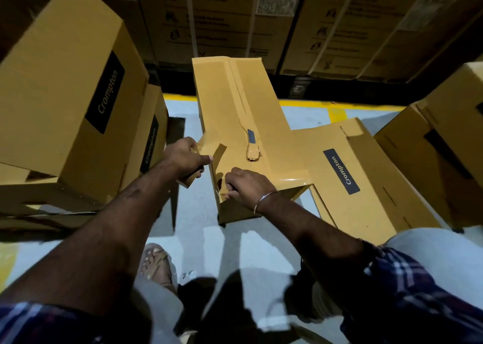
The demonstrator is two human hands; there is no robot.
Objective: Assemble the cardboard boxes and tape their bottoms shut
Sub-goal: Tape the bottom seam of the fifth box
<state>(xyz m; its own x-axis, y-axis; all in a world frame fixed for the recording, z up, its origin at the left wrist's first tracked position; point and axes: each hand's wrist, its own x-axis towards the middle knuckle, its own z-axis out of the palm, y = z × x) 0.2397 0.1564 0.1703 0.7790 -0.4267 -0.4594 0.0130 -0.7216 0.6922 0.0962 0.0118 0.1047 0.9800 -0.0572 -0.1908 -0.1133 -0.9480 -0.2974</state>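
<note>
A tan cardboard box point(236, 103) stands in front of me with its taped bottom facing up; brown tape runs along the middle seam to a crumpled end point(253, 153). My left hand point(187, 159) grips a roll of brown tape point(199, 150) at the box's near left corner, a strip stretching from it onto the box. My right hand point(248, 186) presses that tape down over the near edge, fingers curled against the cardboard. A flat, unassembled Crompton box point(366, 176) lies under it to the right.
Assembled Crompton boxes point(68, 82) are stacked at my left, and another box point(444, 139) sits at the right. Tall stacked cartons point(261, 16) form a wall behind a yellow floor line point(337, 108). My sandalled foot point(155, 262) rests on the grey floor.
</note>
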